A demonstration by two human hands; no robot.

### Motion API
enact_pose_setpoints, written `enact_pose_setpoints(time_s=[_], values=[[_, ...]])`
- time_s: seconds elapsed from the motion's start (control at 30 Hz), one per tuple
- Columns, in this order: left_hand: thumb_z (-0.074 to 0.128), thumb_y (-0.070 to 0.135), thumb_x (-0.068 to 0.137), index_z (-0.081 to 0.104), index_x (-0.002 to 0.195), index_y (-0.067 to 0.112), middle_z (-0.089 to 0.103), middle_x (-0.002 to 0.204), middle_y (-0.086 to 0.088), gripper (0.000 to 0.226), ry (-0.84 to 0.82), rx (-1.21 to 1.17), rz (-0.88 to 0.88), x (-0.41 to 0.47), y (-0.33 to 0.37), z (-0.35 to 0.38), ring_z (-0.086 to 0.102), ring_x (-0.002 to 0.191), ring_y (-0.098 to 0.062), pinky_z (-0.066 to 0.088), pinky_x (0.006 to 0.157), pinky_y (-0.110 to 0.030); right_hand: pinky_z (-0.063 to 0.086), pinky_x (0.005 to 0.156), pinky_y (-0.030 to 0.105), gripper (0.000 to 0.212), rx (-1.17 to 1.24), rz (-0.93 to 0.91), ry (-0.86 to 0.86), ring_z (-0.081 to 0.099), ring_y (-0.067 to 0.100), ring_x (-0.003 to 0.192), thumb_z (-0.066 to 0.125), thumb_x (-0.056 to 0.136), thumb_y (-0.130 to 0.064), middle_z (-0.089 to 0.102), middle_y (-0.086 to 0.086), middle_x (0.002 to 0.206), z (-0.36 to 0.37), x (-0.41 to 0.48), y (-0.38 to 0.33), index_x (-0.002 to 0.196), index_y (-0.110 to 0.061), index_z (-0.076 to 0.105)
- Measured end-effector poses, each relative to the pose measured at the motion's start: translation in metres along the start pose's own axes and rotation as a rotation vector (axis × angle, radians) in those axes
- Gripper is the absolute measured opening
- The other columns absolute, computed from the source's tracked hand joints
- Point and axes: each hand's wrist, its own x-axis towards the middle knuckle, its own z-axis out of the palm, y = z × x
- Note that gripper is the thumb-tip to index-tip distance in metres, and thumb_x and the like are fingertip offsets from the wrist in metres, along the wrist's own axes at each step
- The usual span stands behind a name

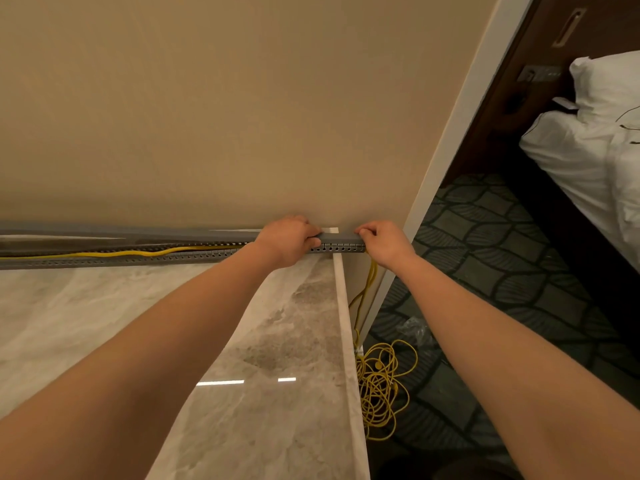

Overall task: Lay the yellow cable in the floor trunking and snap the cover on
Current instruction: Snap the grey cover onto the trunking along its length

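Note:
Grey slotted trunking runs along the foot of the beige wall on the marble floor. The yellow cable lies inside its open left stretch. A grey cover sits on the trunking's right end and lifts away toward the left. My left hand grips the cover and trunking from above. My right hand pinches the cover's right end, fingers curled. Past that end the cable drops down to a loose tangle on the carpet.
A pale marble threshold strip separates the marble floor from dark patterned carpet. A white door frame stands right of the wall. A bed with white linen fills the far right. Clear plastic wrap lies on the carpet.

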Motion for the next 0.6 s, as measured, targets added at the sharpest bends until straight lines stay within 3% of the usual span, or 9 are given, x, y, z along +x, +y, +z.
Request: enact_pose_setpoints(time_s=[0.1,0.2,0.43,0.6], values=[[0.04,0.034,0.102,0.057,0.128,0.019,0.056,0.116,-0.009,0.034,0.001,0.009,-0.004,-0.001,0.001,0.001,0.053,0.107,-0.029,0.049,0.084,-0.041,0.044,0.087,0.028,0.035,-0.068,-0.049,-0.032,0.059,0.021,0.11,0.044,0.099,-0.027,0.066,0.004,0.124,-0.002,-0.002,0.003,0.126,-0.017,0.063],[0.04,0.033,0.102,0.057,0.127,0.017,0.057,0.115,-0.009,0.034,0.019,0.035,-0.008,-0.002,0.004,0.003,0.054,0.106,-0.029,0.049,0.085,-0.043,0.042,0.084,0.025,0.045,-0.149,-0.119,-0.115,0.059,0.019,0.111,0.058,0.09,-0.031,0.064,0.002,0.128,-0.008,-0.007,0.007,0.134,-0.019,0.057],[0.052,0.042,0.095,0.058,0.123,0.018,0.057,0.113,-0.006,0.038,0.052,0.044,0.032,-0.003,0.025,0.002,0.057,0.103,-0.027,0.049,0.079,-0.038,0.048,0.091,0.034,0.04,-0.314,-0.211,-0.009,0.061,0.022,0.111,0.063,0.089,-0.025,0.068,0.003,0.123,-0.009,-0.011,0.006,0.129,-0.02,0.062],[0.05,0.029,0.097,0.062,0.118,0.018,0.059,0.109,-0.006,0.026,0.153,0.183,0.052,0.008,0.053,0.007,0.062,0.095,-0.027,0.041,0.063,-0.034,0.054,0.086,0.041,0.034,-0.4,-0.272,-0.019,0.064,0.026,0.103,0.064,0.088,-0.025,0.072,0.005,0.113,-0.013,-0.013,0.003,0.122,-0.02,0.067]])
